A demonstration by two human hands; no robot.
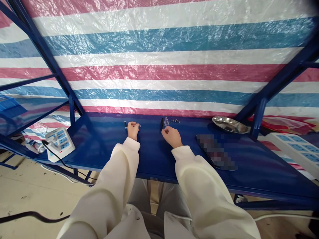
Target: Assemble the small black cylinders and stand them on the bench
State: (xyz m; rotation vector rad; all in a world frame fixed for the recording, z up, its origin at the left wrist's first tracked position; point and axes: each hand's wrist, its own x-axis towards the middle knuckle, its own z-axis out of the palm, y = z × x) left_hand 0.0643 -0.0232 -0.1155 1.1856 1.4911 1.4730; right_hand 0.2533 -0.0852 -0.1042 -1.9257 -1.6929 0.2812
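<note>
- Left hand [133, 129] rests on the blue desk [104, 149], fingers curled under; a short dark piece [125, 124] lies just beside it; a pale sliver [140, 126] shows at its other side; we cannot tell whether the hand grips it
- Right hand [171, 136] also on the desk, loosely fisted; too small for us to tell if anything is inside
- A dark stick [161, 123] and a row of small parts [174, 121] lie just beyond the right hand, near the back edge
- Metal plate [229, 124] well to the right; power strip [58, 142] at the left end; striped tarp [159, 66] behind
</note>
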